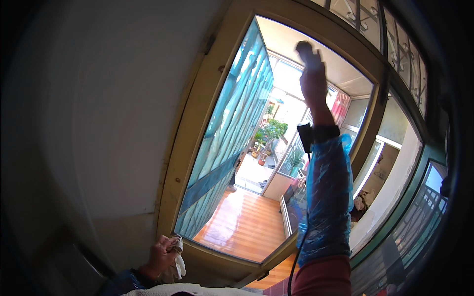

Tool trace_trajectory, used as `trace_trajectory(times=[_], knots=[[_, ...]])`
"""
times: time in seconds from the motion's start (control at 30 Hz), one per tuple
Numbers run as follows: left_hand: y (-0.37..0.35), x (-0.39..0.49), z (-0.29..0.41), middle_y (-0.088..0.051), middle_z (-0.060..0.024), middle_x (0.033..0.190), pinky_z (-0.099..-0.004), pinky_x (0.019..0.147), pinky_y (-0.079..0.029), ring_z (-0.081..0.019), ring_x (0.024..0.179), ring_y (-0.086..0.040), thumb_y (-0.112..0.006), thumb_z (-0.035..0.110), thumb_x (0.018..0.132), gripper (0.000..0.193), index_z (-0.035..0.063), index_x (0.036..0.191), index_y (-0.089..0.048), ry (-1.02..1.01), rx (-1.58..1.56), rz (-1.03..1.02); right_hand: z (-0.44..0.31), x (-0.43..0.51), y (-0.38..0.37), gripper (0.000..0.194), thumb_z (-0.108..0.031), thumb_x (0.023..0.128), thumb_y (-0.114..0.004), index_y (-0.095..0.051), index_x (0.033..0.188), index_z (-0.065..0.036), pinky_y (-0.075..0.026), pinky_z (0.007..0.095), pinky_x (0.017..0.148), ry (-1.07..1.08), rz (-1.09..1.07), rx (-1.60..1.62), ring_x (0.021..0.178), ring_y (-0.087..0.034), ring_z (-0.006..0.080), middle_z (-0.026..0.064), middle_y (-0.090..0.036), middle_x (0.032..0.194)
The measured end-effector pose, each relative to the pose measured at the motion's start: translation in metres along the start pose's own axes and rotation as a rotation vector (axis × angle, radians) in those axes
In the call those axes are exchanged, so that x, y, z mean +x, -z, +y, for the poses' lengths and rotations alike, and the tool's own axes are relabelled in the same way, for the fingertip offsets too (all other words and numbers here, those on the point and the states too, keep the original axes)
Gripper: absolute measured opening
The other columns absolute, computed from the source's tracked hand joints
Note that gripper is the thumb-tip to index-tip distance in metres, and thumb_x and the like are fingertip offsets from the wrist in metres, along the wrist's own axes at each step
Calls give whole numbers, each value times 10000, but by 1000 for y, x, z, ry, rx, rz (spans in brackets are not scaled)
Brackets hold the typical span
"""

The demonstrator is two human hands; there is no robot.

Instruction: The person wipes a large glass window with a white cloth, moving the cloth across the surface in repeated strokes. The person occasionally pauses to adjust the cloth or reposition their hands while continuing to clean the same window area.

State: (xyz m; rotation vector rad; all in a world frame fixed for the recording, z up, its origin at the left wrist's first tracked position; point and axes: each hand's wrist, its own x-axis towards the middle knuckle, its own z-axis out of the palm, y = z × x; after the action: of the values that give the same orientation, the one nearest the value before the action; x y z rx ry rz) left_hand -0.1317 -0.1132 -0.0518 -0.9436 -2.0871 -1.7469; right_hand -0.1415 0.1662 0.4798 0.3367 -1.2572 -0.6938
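Note:
A wooden door [185, 155] with a large glass pane [237, 207] stands before me, its frame brown and worn. My right hand [314, 83] is raised in front of the upper part of the pane, with a small dark object [304, 46] at its fingertips; blur hides what it is. A blue plastic sleeve cover [329, 192] wraps that forearm, and a black strap [326, 133] circles the wrist. Low on the left, my left hand [160, 255] grips a crumpled whitish cloth [179, 262] at the pane's lower left corner.
A black cable [300, 251] runs down along my right arm. Left of the door is a white wall [118, 111]. Metal grilles [401, 55] cover windows at upper right. Beyond the pane are a turquoise slatted door [229, 137], an orange wood floor [237, 222], potted plants [272, 131] and someone's shoe [231, 188].

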Motion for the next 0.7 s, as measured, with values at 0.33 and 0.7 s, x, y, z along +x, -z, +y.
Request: trace_trajectory(times=[0.33,0.7], knots=[[3,-5,-14,-597,-75,871,-325,720,-533,-231,818,-653,-752,67,693,411,86,1100,-690,73,-12,48,-68,13,8,552,148,798,-437,-544,1241,-163,-409,430,1024,12,-534,342,1237,-512,294,71,-589,1269],[0,-12,-16,-606,-72,913,-347,729,-537,-260,835,-657,-754,143,726,386,136,1106,-689,67,11,11,-42,24,-75,567,153,747,-481,-563,1223,-145,-426,435,983,125,-138,140,1234,-503,276,54,-556,1312]])
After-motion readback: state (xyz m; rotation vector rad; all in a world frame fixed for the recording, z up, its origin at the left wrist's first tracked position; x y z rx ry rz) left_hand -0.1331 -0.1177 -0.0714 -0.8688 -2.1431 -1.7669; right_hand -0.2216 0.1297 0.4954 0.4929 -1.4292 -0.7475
